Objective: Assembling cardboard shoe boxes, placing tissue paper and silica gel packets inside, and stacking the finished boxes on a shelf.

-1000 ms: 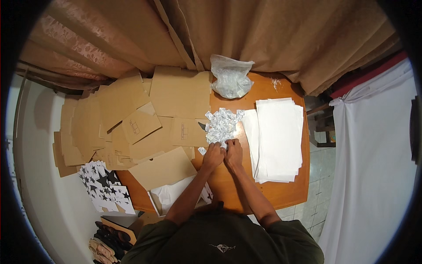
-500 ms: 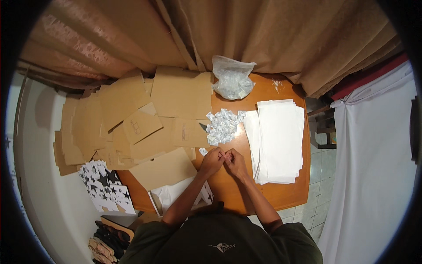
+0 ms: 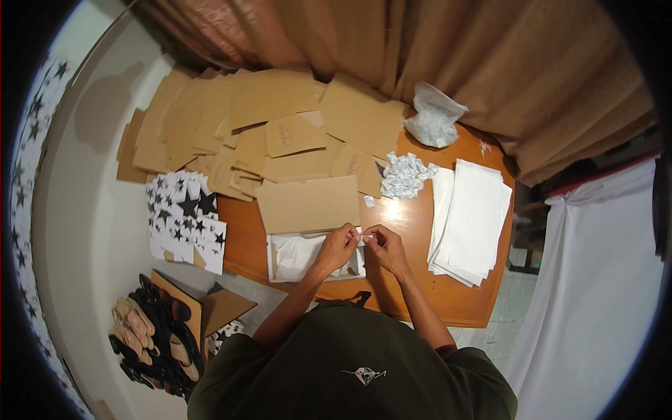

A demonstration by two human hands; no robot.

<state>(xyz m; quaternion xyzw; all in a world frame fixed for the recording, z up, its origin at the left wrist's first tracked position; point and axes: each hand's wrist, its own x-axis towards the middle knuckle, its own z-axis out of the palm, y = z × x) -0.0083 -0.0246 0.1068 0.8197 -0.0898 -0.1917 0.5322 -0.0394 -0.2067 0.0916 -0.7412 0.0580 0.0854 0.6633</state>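
My left hand (image 3: 339, 246) and my right hand (image 3: 386, 250) are close together, fingertips pinched, with a small white sachet (image 3: 362, 236) between them. They hover at the right end of an open white cardboard box (image 3: 271, 264). White tissue paper (image 3: 294, 253) lies inside it, and its brown lid (image 3: 308, 204) is folded back. Beyond my hands is a heap of similar small sachets (image 3: 404, 175). One loose sachet (image 3: 369, 201) lies apart from the heap. My fingers partly cover the sachet I hold.
Flat brown cardboard pieces (image 3: 273, 91) cover the table's far left. Star-printed sheets (image 3: 175, 227) sit at the left edge. A clear plastic bag (image 3: 435, 119) stands at the back, and stacked white paper (image 3: 472, 220) is on the right. Sandals (image 3: 150, 329) are at lower left.
The view has shifted leftward, bringing the box and sandals more into sight. My hands have moved from near the sachet heap to the box's right end, still pinched together.
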